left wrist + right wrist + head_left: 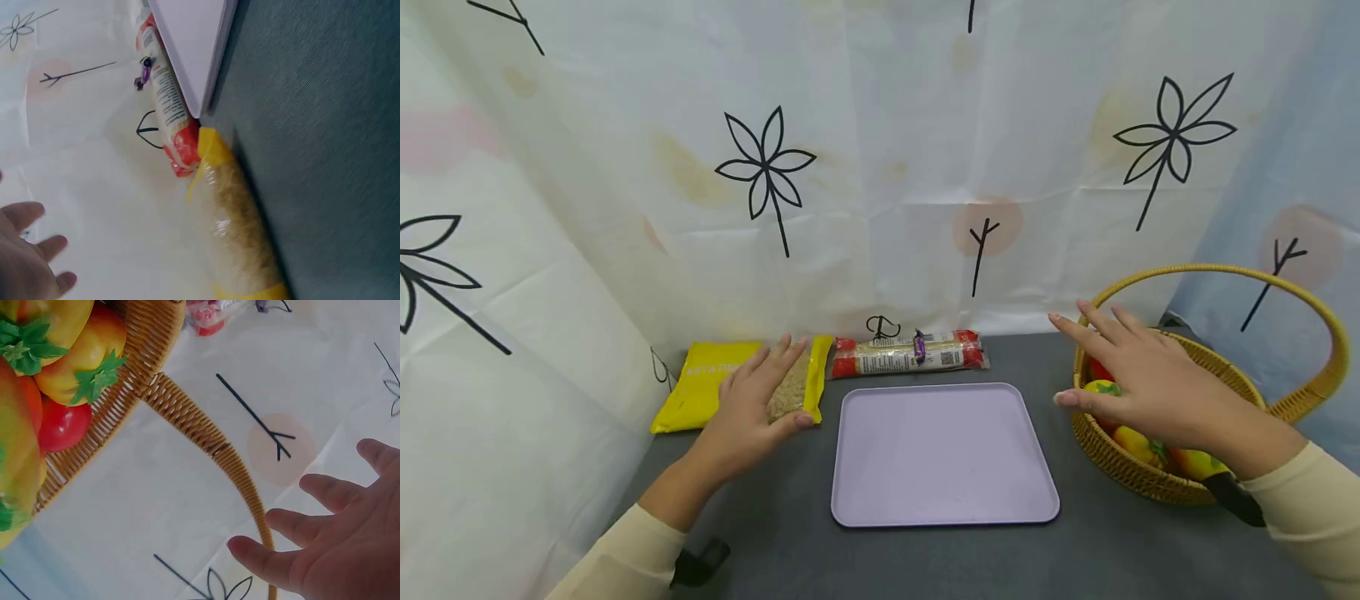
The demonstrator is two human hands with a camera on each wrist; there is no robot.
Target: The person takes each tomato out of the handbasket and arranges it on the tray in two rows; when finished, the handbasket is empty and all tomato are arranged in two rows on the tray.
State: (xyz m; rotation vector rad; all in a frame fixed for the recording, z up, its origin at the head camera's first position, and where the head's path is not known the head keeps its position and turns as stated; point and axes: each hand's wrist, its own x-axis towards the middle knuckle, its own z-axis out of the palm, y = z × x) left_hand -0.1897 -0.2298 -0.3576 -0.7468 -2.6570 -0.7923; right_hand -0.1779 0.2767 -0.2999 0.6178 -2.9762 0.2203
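Observation:
My left hand (745, 417), fingers straight and spread, overlaps a yellow bag (694, 387) in the head view and holds nothing. A clear window (234, 212) in that bag shows tan, grainy-looking contents in the left wrist view. On the other side, my right hand (1157, 387) stretches its fingers over a wicker basket (1112, 471) with a tall arched handle (1217, 268); it too holds nothing. Yellow-orange fruits with green leaves (94, 356) and a shiny red fruit (65, 425) fill the basket. Part of its contents is hidden behind my right hand in the head view.
Between the hands lies a pale purple tray (943, 454) on the dark grey table (790, 542). Behind it, a red-ended clear packet (883, 360) lies along the patterned curtain (880, 167), with a small purple-wrapped piece (919, 347) on top.

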